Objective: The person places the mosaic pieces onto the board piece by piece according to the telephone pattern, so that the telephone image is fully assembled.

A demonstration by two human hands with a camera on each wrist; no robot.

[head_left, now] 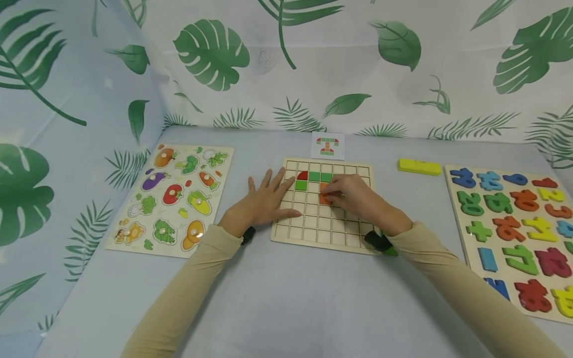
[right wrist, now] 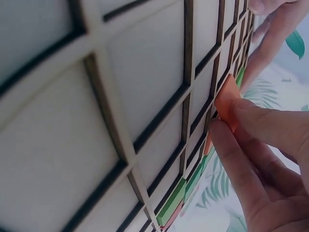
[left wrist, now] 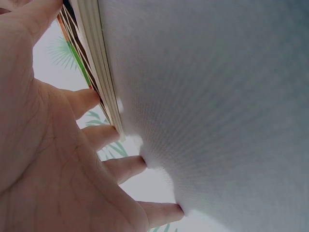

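Observation:
A wooden grid board [head_left: 309, 223] lies on the table, with a red quarter-round tile [head_left: 303, 175] and several green square tiles [head_left: 315, 176] in its upper cells. My right hand [head_left: 355, 196] pinches an orange square tile [right wrist: 226, 99] between thumb and fingers, tilted at a cell in the right wrist view. Just above it, another orange tile [head_left: 323, 187] sits in the grid, partly covered by my fingers. Spread over the board's left edge is my left hand [head_left: 264, 201], thumb on the board; some fingertips touch the table in the left wrist view.
A pattern card [head_left: 328, 145] with a T of coloured tiles lies behind the board. Left is a vegetable puzzle [head_left: 149, 191]; right, a number puzzle [head_left: 485, 233] and a yellow block [head_left: 419, 167]. A green piece [head_left: 391, 251] shows by my right wrist. Leaf-printed cloth [head_left: 304, 74] stands behind.

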